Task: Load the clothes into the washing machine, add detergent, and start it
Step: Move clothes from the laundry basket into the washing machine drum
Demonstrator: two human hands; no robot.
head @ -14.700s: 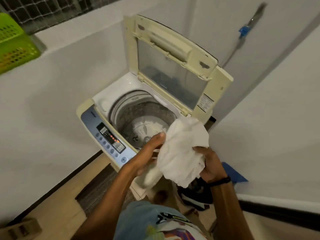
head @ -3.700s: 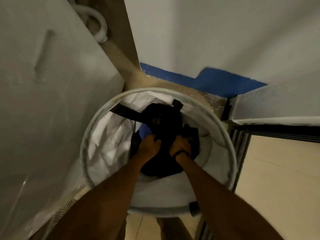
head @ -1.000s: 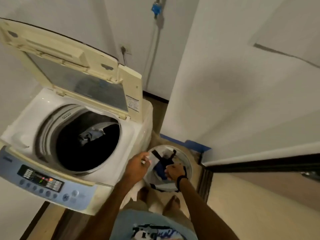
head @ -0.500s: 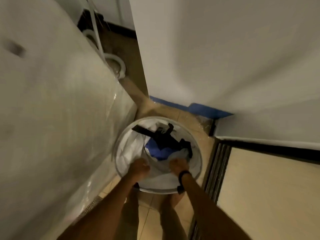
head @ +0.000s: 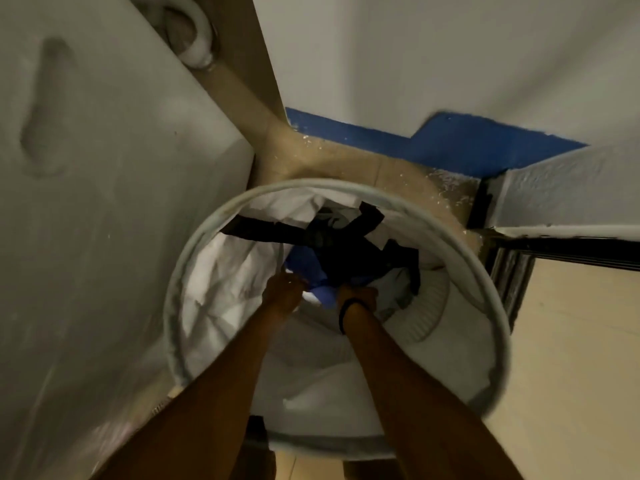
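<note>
**A:** so where are the clothes [head: 346, 254] at rn?

**B:** down in the round white fabric hamper [head: 464, 348], a rumpled heap of blue, black and white cloth. The left hand [head: 282, 292] and right hand [head: 358, 296] are both reaching in, fingers curled tight into the heap (right one's got a fistful of the blue piece).

**A:** and the washer?

**B:** the boxy white washing machine [head: 121, 202] is just beside the hamper, on its left. Only its side panel shows.
</note>
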